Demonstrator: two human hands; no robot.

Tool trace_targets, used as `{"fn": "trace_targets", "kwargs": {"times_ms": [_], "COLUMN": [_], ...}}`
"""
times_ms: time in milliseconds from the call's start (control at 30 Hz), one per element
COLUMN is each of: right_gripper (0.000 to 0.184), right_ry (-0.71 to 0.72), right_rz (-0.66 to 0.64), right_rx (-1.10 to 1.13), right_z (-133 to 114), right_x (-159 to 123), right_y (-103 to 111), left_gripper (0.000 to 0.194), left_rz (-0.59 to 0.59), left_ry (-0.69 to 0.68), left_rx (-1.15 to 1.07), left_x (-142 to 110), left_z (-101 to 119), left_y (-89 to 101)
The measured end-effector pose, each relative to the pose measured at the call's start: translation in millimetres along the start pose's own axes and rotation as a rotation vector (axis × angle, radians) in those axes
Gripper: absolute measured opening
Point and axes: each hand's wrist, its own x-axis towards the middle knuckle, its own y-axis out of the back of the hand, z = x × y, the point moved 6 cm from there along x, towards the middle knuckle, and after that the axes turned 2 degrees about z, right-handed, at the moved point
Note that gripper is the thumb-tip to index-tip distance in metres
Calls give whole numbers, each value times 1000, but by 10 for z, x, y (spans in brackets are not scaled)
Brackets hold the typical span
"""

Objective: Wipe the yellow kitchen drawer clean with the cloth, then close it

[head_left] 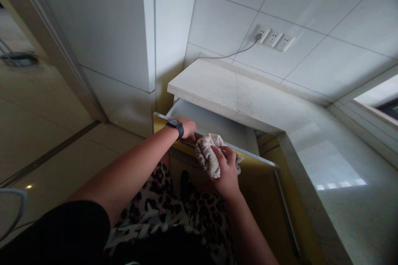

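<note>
Black sleeve (62, 232) nearest, left of the hands. Left hand (187, 128) at open drawer (217, 127), on its front edge; cannot tell its grip. Right hand (228, 174), apart from it, clamped on patterned cloth (209, 153), between the 2 hands. Tabletop (214, 85) beyond.
</note>
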Motion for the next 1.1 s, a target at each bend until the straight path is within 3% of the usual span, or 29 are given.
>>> {"fn": "trace_targets", "kwargs": {"times_ms": [433, 633, 867, 1100], "right_gripper": [62, 58, 53, 54], "right_ry": [-104, -180, -38, -39], "right_rz": [49, 191, 45, 109], "right_rx": [-190, -311, -276, -115], "right_z": [71, 190, 81, 88], "right_x": [106, 119, 314, 422], "right_y": [31, 89, -216, -290], "left_gripper": [64, 64, 50, 50], "left_rz": [10, 30, 28, 17], "left_ry": [-32, -25, -69, -81], "left_rx": [-6, 25, 22, 3], "left_x": [-67, -33, -114, -137], "left_z": [4, 6, 27, 24], "left_y": [38, 16, 67, 83]}}
